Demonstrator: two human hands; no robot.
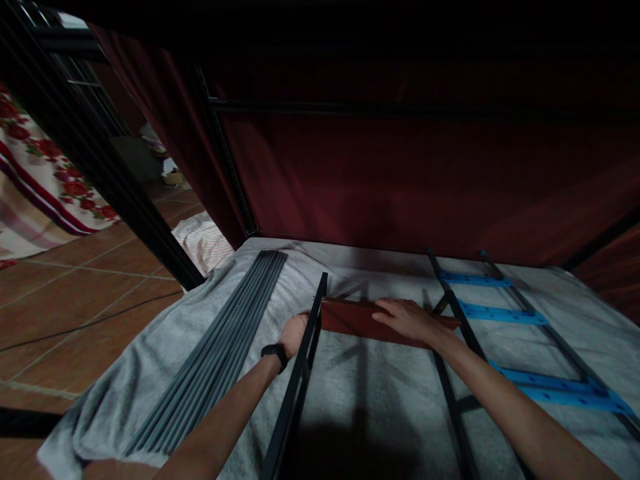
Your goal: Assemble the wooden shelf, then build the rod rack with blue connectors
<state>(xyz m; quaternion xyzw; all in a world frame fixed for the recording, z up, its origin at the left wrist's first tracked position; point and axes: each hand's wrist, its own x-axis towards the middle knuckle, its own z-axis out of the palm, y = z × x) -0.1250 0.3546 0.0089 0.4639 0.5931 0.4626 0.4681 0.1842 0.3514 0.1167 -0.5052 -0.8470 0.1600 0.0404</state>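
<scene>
A reddish-brown board [350, 321] spans between two black metal side frames, the left frame [295, 393] and the right frame [453, 393]. My right hand [405, 317] lies over the board's upper edge with its fingers bent around it. Against the outer side of the left frame is my left hand [294, 333], wearing a black wristband. Its fingers are curled, and their tips are hidden, so what they hold cannot be made out. A small bolt end [314, 298] sticks out of the left frame just above that hand.
Several grey tubes [215, 353] lie side by side on the grey blanket [125, 373] at left. Right of the frames stands a rack with blue crosspieces [503, 313]. A dark red curtain [400, 180] hangs behind; a dark post [125, 193] slants at left above the tiled floor [60, 300].
</scene>
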